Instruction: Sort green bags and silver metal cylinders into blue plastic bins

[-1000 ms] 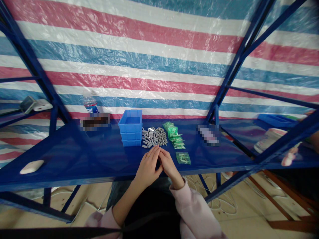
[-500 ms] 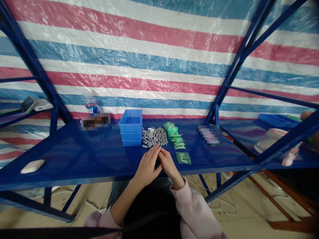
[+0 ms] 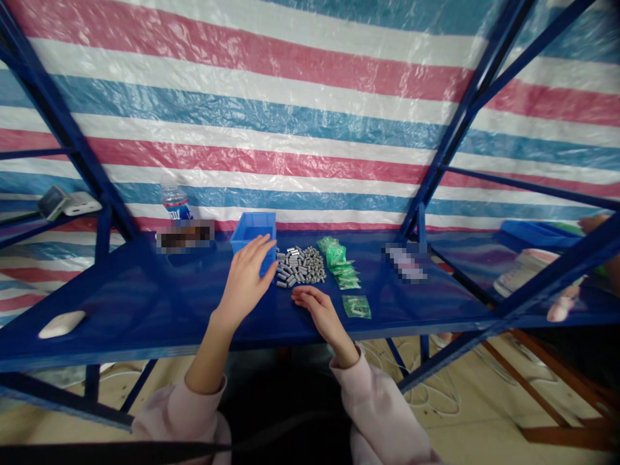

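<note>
Hands parted: left hand (image 3: 246,279), loosely open, seemingly empty, now at stacked blue rectangular plastic bins (image 3: 237,243); right hand (image 3: 320,312), half-open, seemingly empty, right of bins. Both apparently free to work.

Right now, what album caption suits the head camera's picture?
Left hand in front of a blue bin, right hand near small metal pieces, green packets beside them.

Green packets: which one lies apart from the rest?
The single green packet nearest the table's front edge, to the right of the right hand. The other green packets overlap in a heap behind it.
</note>
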The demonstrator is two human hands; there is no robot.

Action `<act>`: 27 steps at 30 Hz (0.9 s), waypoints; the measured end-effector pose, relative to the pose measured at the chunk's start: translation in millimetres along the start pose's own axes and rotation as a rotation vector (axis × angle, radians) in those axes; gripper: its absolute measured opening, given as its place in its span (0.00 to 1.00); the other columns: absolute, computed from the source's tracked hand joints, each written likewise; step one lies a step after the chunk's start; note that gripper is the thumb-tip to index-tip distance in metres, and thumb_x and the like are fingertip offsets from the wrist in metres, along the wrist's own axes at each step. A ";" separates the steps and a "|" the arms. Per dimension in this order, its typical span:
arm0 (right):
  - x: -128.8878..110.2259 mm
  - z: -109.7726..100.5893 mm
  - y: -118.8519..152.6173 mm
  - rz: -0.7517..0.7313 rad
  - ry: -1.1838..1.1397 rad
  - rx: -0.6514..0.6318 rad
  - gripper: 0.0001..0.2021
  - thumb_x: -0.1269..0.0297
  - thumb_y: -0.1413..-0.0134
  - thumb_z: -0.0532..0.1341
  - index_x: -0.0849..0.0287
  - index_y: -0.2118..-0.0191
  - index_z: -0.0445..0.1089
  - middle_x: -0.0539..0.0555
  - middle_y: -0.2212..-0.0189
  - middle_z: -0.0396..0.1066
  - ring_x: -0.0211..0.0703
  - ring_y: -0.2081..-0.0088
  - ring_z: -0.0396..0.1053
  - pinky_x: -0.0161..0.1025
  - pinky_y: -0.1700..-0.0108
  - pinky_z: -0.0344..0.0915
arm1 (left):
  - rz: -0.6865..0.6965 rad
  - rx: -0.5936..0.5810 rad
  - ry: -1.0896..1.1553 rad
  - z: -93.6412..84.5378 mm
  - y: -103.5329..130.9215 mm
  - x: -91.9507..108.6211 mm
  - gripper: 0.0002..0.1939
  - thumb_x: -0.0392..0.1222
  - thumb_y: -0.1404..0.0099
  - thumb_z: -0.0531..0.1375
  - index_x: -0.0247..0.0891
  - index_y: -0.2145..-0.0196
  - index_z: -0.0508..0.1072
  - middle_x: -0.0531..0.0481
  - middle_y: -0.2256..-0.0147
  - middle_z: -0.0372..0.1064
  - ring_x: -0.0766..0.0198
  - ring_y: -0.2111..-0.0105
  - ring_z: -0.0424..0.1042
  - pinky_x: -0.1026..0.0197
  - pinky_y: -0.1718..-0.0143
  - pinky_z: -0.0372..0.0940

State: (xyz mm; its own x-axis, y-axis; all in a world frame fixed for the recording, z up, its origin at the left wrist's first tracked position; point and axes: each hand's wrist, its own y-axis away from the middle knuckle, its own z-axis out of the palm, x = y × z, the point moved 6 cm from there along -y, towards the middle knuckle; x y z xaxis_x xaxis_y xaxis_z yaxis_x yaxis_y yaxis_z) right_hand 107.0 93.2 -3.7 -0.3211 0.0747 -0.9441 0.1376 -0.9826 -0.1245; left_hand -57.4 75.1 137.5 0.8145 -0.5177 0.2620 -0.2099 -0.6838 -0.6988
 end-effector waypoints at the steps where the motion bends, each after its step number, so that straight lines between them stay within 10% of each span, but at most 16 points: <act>1: -0.4 0.2 0.2 0.002 0.000 0.002 0.12 0.56 0.53 0.66 0.58 0.64 0.77 0.54 0.64 0.76 0.45 0.60 0.73 0.42 0.54 0.68 | -0.013 0.043 -0.048 -1.6 -1.4 -3.9 0.19 0.42 0.31 0.52 0.41 0.43 0.64 0.44 0.41 0.62 0.53 0.39 0.59 0.48 0.41 0.53; 16: -0.2 0.6 0.2 0.001 0.009 -0.006 0.12 0.57 0.52 0.65 0.58 0.64 0.76 0.54 0.63 0.75 0.46 0.60 0.73 0.44 0.54 0.68 | -0.093 0.149 -0.095 -4.4 -20.8 -29.3 0.11 0.36 0.34 0.55 0.40 0.55 0.73 0.46 0.57 0.73 0.54 0.54 0.69 0.47 0.45 0.53; 23: -2.0 1.5 0.3 0.027 -0.034 0.002 0.14 0.54 0.54 0.66 0.59 0.65 0.76 0.56 0.63 0.75 0.47 0.59 0.73 0.44 0.53 0.66 | 0.079 0.228 0.000 -48.1 -3.6 21.9 0.08 0.36 0.34 0.56 0.40 0.59 0.74 0.48 0.61 0.72 0.58 0.58 0.70 0.51 0.48 0.57; 27: -4.1 2.7 0.8 0.043 -0.130 0.031 0.19 0.47 0.52 0.63 0.58 0.63 0.76 0.56 0.61 0.76 0.48 0.57 0.72 0.45 0.51 0.65 | 0.211 0.066 0.179 -62.4 23.4 60.1 0.10 0.33 0.35 0.58 0.44 0.58 0.73 0.50 0.60 0.72 0.60 0.55 0.69 0.54 0.47 0.58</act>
State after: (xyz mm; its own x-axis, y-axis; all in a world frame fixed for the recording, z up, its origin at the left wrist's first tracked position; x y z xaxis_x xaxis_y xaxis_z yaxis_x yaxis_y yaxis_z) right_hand 105.9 91.6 0.9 -0.4346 0.0115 -0.9005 0.1256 -0.9894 -0.0732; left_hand -47.2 -4.1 178.4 0.6466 -0.7316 0.2158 -0.3241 -0.5196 -0.7905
